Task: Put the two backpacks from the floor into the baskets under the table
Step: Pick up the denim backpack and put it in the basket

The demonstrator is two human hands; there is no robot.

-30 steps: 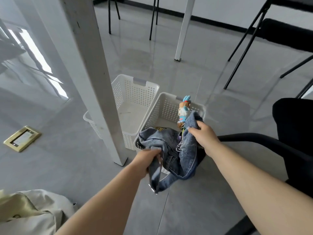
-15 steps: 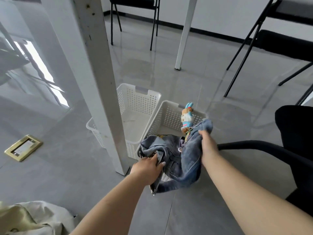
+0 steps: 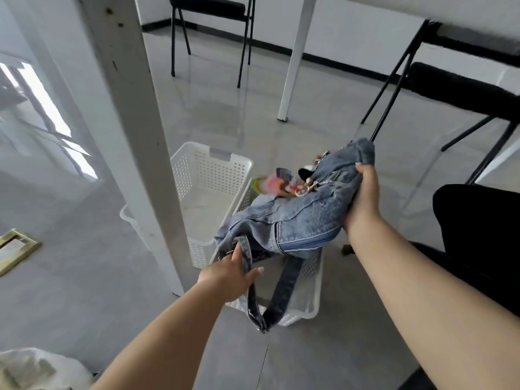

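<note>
both hands are holding the denim backpack point(image 3: 292, 220) spread above the near right basket point(image 3: 315, 280), likely to drop it in flat; left hand point(image 3: 228, 277) is pinching its strap, right hand point(image 3: 363, 198) is gripping its top; the pale backpack point(image 3: 33, 370) is lying near left.

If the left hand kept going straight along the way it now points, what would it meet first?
The left hand, gripping the denim backpack by its strap end, points forward; past the backpack, it would probably meet the nearer white basket, though depth is unclear.

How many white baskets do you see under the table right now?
2. One white perforated plastic basket stands beside the table leg, empty. The second white perforated basket touches its right side, under the denim backpack, partly hidden.
</note>
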